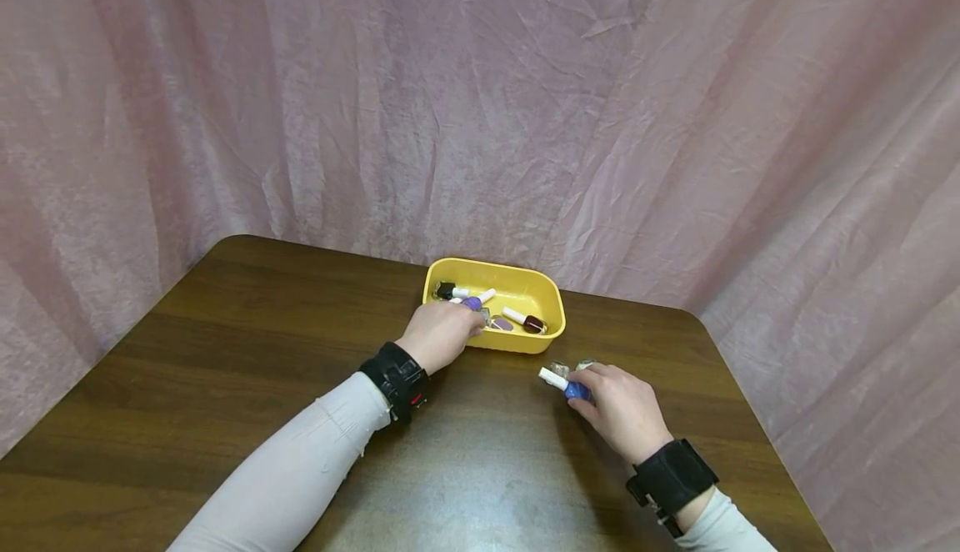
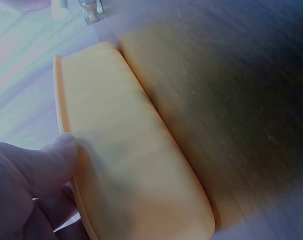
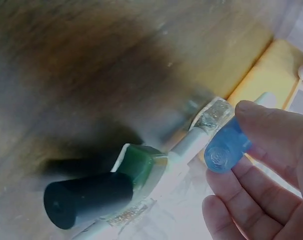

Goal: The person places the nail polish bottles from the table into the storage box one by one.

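At the front left of a yellow plastic container (image 1: pixel 495 273), my left hand (image 1: pixel 441 331) grips the rim. In the left wrist view its thumb (image 2: pixel 61 155) lies against the container's outer wall, other fingers behind the rim. My right hand (image 1: pixel 618 406) pinches a blue nail polish bottle (image 3: pixel 225 146) with a white cap between thumb and fingers, to the right of the container. Beside it in the right wrist view are a green nail polish bottle (image 3: pixel 141 167) with a black cap and a clear glittery bottle (image 3: pixel 215 115) with a white cap.
Inside the container lie several polish bottles, among them a purple one (image 1: pixel 472 303), a dark red one (image 1: pixel 534 325) and a black one (image 1: pixel 446 291). The container stands near the back edge of the brown wooden table (image 1: pixel 300 318). Pink curtains (image 1: pixel 480 102) hang behind.
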`<state>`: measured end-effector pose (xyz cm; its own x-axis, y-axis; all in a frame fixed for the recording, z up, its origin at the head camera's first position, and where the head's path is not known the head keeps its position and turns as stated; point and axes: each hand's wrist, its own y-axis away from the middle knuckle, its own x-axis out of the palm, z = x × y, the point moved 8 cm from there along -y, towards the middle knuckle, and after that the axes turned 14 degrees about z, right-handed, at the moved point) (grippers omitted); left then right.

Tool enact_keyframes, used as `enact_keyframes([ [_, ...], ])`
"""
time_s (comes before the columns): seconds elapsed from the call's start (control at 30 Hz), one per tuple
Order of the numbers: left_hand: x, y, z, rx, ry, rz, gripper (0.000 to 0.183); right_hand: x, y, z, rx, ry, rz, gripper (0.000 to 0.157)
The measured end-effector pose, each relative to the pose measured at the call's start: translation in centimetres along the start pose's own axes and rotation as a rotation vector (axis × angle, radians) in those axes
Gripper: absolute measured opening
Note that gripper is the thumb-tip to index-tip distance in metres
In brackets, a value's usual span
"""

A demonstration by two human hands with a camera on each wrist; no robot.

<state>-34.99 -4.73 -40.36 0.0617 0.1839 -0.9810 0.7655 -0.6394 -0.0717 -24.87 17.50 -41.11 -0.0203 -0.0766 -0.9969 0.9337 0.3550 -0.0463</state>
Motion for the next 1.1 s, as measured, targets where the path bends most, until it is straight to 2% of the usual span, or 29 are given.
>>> enact_keyframes([
  [0.5, 0.2, -0.2, -0.1, 0.001, -0.013, 0.013, 0.007, -2.6, -1.0, 0.5, -0.055, -0.009, -0.073, 0.03],
  [0.73, 0.3, -0.2, 0.1, -0.001, -0.014, 0.004, 0.008, -3.9, -2.6, 0.6, -0.057, 0.0, -0.091, 0.029],
  [1.1, 0.4, -0.3, 0.2, 0.0, -0.01, -0.005, 0.007, -4.5, -5.7, 0.7, -0.078, -0.002, -0.075, 0.026],
])
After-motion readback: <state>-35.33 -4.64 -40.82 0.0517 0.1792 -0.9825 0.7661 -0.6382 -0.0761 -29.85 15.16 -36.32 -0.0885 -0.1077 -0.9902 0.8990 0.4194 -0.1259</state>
